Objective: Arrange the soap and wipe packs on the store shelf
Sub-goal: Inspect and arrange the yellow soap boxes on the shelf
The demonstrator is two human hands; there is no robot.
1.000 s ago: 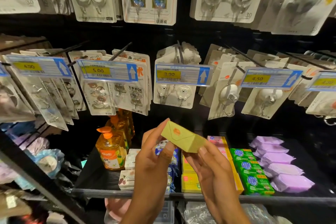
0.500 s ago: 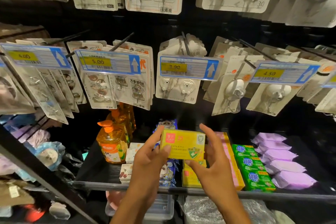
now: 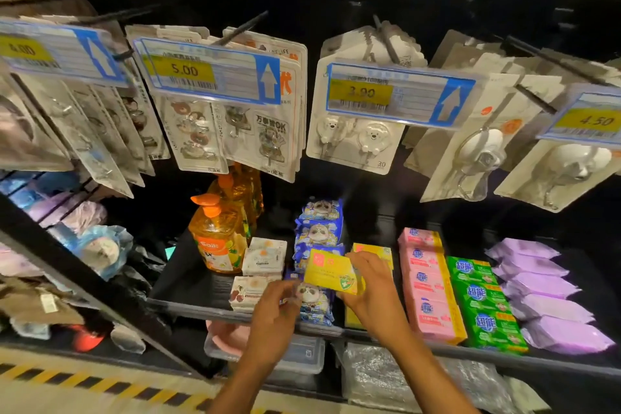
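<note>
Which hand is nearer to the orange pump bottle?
Left. The left hand is below-right of the bottle; the right hand, gripping the yellow soap box, is farther right.

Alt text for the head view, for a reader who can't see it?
A person's right hand holds a yellow soap box over a store shelf, while the left hand touches the front panda wipe pack. Pink packs, green packs and purple packs lie in rows to the right.

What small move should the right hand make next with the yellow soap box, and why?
Probably lower the yellow soap box onto the yellow soap row beneath it. The right hand grips it over that row, whose matching boxes show behind and below the hand; the left hand seems to pinch the front panda wipe pack.
</note>
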